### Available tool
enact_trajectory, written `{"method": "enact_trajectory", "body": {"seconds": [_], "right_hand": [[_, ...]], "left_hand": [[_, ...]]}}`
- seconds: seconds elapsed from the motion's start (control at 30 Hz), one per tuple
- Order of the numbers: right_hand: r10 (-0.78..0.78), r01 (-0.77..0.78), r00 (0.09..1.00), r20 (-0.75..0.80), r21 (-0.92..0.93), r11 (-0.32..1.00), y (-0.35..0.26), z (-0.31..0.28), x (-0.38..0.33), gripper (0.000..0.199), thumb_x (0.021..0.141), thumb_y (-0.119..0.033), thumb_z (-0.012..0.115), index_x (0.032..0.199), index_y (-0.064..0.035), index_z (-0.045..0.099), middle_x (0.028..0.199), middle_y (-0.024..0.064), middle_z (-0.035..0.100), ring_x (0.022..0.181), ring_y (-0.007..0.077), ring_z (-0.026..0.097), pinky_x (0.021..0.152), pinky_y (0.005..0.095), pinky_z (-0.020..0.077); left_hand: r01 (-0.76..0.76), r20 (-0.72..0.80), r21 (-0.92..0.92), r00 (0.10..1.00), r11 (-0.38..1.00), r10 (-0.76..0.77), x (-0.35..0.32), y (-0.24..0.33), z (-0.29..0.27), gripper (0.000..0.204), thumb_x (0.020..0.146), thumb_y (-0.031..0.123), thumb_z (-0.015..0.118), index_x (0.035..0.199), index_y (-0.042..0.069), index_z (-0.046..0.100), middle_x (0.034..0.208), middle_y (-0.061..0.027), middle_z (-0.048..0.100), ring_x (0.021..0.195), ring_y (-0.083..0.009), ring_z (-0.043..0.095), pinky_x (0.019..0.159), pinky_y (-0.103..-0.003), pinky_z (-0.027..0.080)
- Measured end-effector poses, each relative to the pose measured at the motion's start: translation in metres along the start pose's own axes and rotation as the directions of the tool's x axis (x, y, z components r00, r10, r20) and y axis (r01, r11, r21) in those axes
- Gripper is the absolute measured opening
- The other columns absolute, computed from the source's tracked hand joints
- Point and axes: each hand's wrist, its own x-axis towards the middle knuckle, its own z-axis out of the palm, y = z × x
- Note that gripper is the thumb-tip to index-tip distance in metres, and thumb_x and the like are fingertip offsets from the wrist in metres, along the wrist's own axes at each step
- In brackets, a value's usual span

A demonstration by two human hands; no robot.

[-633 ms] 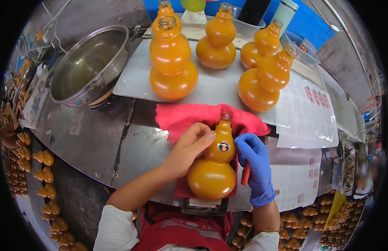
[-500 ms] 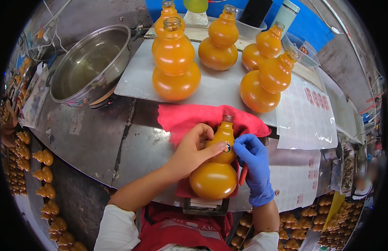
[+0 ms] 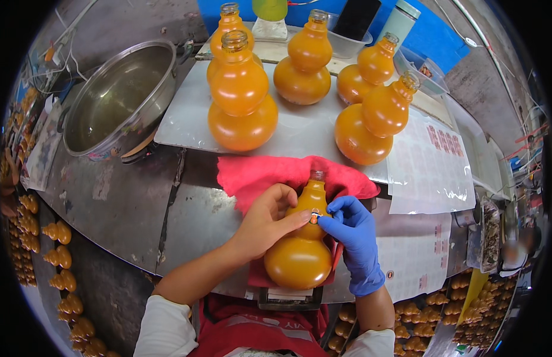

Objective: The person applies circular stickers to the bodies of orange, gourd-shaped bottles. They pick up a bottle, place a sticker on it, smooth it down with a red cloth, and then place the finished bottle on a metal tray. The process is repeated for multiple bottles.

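Observation:
A glossy orange, gourd-shaped glass bottle (image 3: 298,262) leans back in front of me, its clear threaded neck away from me. My left hand (image 3: 270,220), bare, curls around the bottle's upper bulb from the left, thumb lying at the edge of a small round coloured sticker (image 3: 314,218). My right hand (image 3: 351,238), in a blue glove, pinches at the sticker's right edge with thumb and forefinger. A pinkish-red cloth (image 3: 258,172) lies behind and under the bottle. The bottle's base rests by a small dark-framed stand (image 3: 289,297) at the table's near edge.
Several similar bottles (image 3: 242,122) stand on a pale raised board (image 3: 186,128). A large metal pot (image 3: 118,98) with liquid is at left. Sticker sheets (image 3: 430,166) lie at right. A phone (image 3: 358,19) and a flask (image 3: 399,22) stand at the back.
My left thumb has slid back, so more of the sticker shows. The gloved fingers have shifted down and left onto the sticker's edge. The whole view has shifted slightly.

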Motion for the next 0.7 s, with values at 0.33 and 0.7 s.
{"method": "enact_trajectory", "body": {"seconds": [0.33, 0.7], "right_hand": [[0.129, -0.101, 0.991, -0.046, 0.401, 0.911, 0.010, -0.049, 0.013, 0.037, 0.094, -0.048, 0.051, 0.094, -0.0113, 0.056, 0.071, -0.0046, 0.047, 0.059, 0.0073, 0.043, 0.052, 0.0217, 0.0322], [-0.221, 0.297, 0.949, 0.223, -0.403, 0.866, -0.058, -0.024, 0.002, 0.035, 0.077, -0.002, 0.069, 0.110, -0.0025, 0.057, 0.103, 0.0080, 0.064, 0.096, 0.0178, 0.063, 0.085, 0.0300, 0.0509]], "left_hand": [[-0.019, 0.027, 0.141, 1.000, 0.990, 0.016, -0.004, 0.007, 0.009, 0.040, 0.081, 0.006, 0.072, 0.102, 0.008, 0.037, 0.096, -0.0044, 0.055, 0.091, -0.0101, 0.059, 0.074, -0.025, 0.051], [0.022, 0.012, 0.209, 1.000, 0.978, -0.025, -0.004, 0.008, 0.010, 0.046, 0.077, 0.003, 0.074, 0.102, 0.011, 0.036, 0.102, -0.0037, 0.051, 0.093, -0.0094, 0.056, 0.076, -0.024, 0.051]]}}
